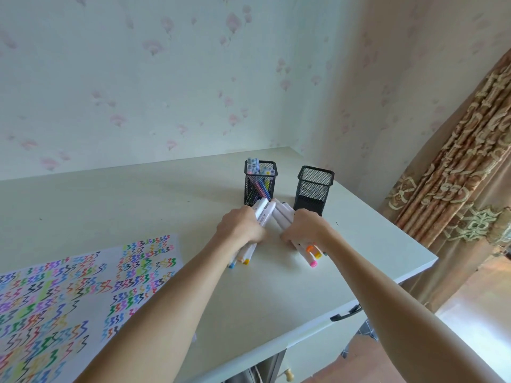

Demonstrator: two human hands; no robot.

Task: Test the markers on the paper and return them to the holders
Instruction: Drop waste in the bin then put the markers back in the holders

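Observation:
My left hand (240, 226) grips a bundle of white markers (263, 212) with coloured caps that stick out toward me. My right hand (302, 228) grips a second bundle of white markers (283, 214), whose orange, yellow and pink caps (313, 255) show below the hand. Both bundles lean on the white desk (166, 205) just in front of two black mesh holders. The left holder (260, 182) has several markers standing in it. The right holder (315, 186) looks empty. The paper (69, 294), covered with coloured zigzag test marks, lies at the left.
The desk meets the floral wallpaper at the back and on the right. Its right edge drops off beside a patterned brown curtain (456, 175). A dark drawer handle (345, 313) shows under the desk's front edge.

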